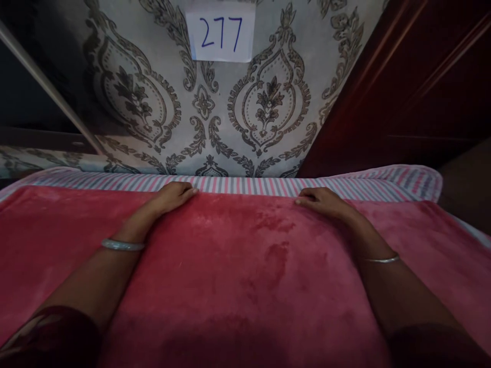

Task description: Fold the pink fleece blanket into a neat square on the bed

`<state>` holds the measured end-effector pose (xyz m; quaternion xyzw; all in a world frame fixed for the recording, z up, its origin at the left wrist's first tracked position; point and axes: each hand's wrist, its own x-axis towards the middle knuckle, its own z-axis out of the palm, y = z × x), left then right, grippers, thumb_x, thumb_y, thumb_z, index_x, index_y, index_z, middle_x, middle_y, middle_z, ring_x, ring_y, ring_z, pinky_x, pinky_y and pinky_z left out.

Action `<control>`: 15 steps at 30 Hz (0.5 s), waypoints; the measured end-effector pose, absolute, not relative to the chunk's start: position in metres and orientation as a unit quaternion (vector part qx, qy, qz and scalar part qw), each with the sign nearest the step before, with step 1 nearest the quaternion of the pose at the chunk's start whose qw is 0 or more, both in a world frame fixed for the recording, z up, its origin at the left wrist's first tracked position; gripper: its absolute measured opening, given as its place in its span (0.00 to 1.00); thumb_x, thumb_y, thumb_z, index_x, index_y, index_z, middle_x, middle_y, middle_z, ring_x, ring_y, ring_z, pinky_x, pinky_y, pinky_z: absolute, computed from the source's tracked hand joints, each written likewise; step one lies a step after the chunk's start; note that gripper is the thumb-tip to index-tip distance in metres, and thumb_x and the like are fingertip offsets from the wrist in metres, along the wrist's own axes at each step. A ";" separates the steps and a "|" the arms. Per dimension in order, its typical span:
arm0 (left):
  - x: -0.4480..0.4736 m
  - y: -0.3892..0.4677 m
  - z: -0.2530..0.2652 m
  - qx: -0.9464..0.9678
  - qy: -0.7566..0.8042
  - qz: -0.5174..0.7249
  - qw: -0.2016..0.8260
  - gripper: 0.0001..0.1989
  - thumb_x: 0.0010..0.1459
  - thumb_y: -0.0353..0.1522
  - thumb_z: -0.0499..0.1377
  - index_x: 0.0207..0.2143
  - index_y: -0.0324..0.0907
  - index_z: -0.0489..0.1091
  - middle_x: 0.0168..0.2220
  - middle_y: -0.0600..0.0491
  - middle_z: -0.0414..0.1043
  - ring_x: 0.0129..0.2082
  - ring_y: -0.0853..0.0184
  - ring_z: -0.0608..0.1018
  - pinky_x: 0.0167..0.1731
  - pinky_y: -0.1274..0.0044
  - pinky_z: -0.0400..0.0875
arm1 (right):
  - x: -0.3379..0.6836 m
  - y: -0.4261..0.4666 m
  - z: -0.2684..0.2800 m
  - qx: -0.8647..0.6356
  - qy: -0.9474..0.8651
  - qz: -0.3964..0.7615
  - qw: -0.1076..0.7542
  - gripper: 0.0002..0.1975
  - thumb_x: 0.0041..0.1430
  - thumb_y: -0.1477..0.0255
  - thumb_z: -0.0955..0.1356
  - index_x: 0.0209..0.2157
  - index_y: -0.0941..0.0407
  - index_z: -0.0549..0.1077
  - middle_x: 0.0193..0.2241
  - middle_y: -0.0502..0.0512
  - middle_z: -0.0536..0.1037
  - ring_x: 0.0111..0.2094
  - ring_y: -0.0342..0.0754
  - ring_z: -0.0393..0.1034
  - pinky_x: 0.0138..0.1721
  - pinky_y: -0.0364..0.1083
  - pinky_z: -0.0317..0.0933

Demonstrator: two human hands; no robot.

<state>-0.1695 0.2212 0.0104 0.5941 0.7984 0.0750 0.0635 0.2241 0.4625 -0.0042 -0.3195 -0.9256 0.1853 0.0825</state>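
A red plush blanket [230,266] lies spread out before me, its far edge running along a striped cloth [245,186] in pink, grey and white. My left hand [174,197] is at that far edge, left of the middle, its fingers curled over and closed on the blanket. On the right, my right hand [320,199] holds the same edge in a similar way, thumb and fingers bent together. Both forearms stretch forward over the blanket. Part of the fingertips on each hand is hidden.
Behind the striped cloth rises a wall [215,102] with ornate patterned wallpaper. A paper sheet [221,33] marked 277 is stuck on it. A dark reddish wooden panel [399,102] stands at the right, and a dark framed panel [34,92] at the left.
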 end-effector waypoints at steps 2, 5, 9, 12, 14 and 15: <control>-0.169 0.220 0.013 0.592 0.801 0.070 0.058 0.18 0.61 0.46 0.48 0.32 0.44 0.68 0.33 0.47 0.76 0.35 0.58 0.77 0.36 0.72 0.66 | 0.228 0.467 -0.002 -0.315 -0.926 0.199 0.062 0.18 0.56 0.53 0.67 0.27 0.54 0.71 0.25 0.51 0.75 0.28 0.49 0.68 0.29 0.44 0.54; -0.166 0.219 0.013 0.575 0.813 0.081 0.047 0.15 0.62 0.43 0.48 0.32 0.44 0.67 0.34 0.48 0.76 0.36 0.59 0.77 0.37 0.72 0.66 | 0.227 0.471 -0.008 -0.316 -0.925 0.195 0.084 0.15 0.58 0.58 0.66 0.26 0.54 0.69 0.25 0.51 0.74 0.29 0.47 0.66 0.30 0.44 0.53; -0.165 0.216 0.014 0.581 0.806 0.085 0.070 0.14 0.63 0.42 0.48 0.33 0.44 0.66 0.35 0.50 0.76 0.38 0.61 0.76 0.39 0.73 0.65 | 0.225 0.475 -0.014 -0.330 -0.921 0.191 0.077 0.11 0.59 0.62 0.67 0.28 0.54 0.70 0.28 0.52 0.76 0.31 0.48 0.67 0.32 0.44 0.54; -0.166 0.217 0.017 0.579 0.809 0.071 0.073 0.16 0.63 0.44 0.46 0.32 0.46 0.66 0.34 0.52 0.76 0.38 0.61 0.77 0.39 0.74 0.66 | 0.230 0.479 -0.010 -0.355 -0.914 0.185 0.059 0.10 0.59 0.63 0.69 0.29 0.55 0.72 0.29 0.52 0.77 0.32 0.47 0.67 0.32 0.43 0.54; -0.170 0.221 0.018 0.569 0.817 0.055 0.069 0.17 0.61 0.45 0.44 0.32 0.47 0.67 0.34 0.53 0.78 0.38 0.60 0.78 0.39 0.74 0.68 | 0.235 0.483 -0.006 -0.362 -0.912 0.186 0.055 0.09 0.59 0.65 0.69 0.30 0.56 0.73 0.30 0.52 0.77 0.33 0.47 0.68 0.33 0.43 0.54; -0.173 0.224 0.016 0.561 0.824 0.045 0.069 0.18 0.59 0.46 0.44 0.32 0.47 0.68 0.35 0.52 0.79 0.39 0.59 0.78 0.40 0.73 0.68 | 0.237 0.486 -0.004 -0.364 -0.910 0.188 0.052 0.08 0.59 0.66 0.70 0.31 0.56 0.75 0.31 0.52 0.78 0.33 0.46 0.68 0.33 0.42 0.54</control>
